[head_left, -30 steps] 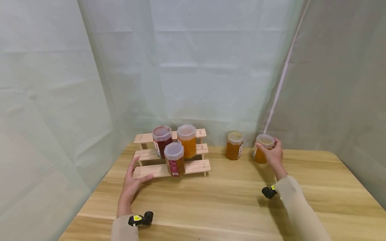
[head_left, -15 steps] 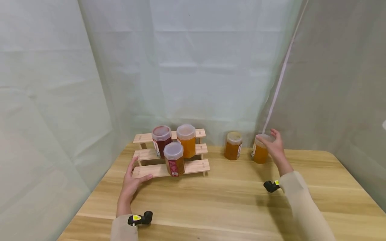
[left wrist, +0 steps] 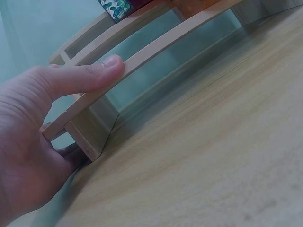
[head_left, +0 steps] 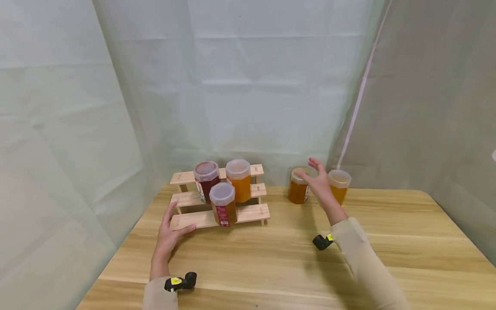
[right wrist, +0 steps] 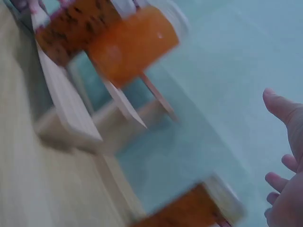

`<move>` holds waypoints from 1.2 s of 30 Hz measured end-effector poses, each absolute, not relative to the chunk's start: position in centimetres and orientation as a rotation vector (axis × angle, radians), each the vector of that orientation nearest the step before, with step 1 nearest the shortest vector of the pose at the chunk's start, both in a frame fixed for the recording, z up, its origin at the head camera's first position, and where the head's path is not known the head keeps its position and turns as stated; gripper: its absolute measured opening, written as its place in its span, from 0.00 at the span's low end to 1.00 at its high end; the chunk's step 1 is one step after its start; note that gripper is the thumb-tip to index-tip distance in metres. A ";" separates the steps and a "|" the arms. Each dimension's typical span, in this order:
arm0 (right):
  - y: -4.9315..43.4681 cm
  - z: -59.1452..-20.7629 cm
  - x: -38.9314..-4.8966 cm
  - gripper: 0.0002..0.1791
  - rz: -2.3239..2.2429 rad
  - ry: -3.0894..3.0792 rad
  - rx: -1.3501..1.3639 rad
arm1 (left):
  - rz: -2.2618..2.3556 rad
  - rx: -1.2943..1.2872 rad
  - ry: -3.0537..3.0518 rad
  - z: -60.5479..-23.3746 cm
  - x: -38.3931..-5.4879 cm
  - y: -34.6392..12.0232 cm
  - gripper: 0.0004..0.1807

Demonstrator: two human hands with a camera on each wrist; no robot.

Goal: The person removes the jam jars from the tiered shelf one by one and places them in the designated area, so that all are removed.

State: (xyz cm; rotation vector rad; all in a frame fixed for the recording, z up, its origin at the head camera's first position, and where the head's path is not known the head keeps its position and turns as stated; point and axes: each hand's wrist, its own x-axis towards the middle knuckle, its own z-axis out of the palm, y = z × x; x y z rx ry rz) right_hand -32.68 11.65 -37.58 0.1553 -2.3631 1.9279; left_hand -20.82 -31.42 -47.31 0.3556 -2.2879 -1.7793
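My left hand [head_left: 169,237] holds the left end of a three-step wooden rack [head_left: 253,212]. In the left wrist view the thumb [left wrist: 102,73] lies along the front board and other fingers go behind its end. My right hand [head_left: 321,185] is raised over an amber jar [head_left: 297,194] with a pale lid, fingers spread and holding nothing. Whether it touches the lid cannot be told. To the right stands a yellow-amber jar [head_left: 340,193], partly covered by the wrist. On the rack sit a dark red jar [head_left: 207,188], an orange jar [head_left: 243,189] and a speckled jar [head_left: 228,213] in front.
The rack and loose jars stand near the back of a wooden table [head_left: 271,267]. Pale cloth hangs [head_left: 267,107] close behind it and at both sides. Each sleeve carries a small black camera [head_left: 323,242].
My right hand has let go of the rightmost jar, lifted off and moved left over the neighbouring amber jar. The left hand has stayed on the rack.
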 end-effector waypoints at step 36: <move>-4.4 -38.2 -31.8 0.41 2.206 -2.298 0.498 | -1.781 0.360 -2.272 -47.2 -20.8 -31.4 0.59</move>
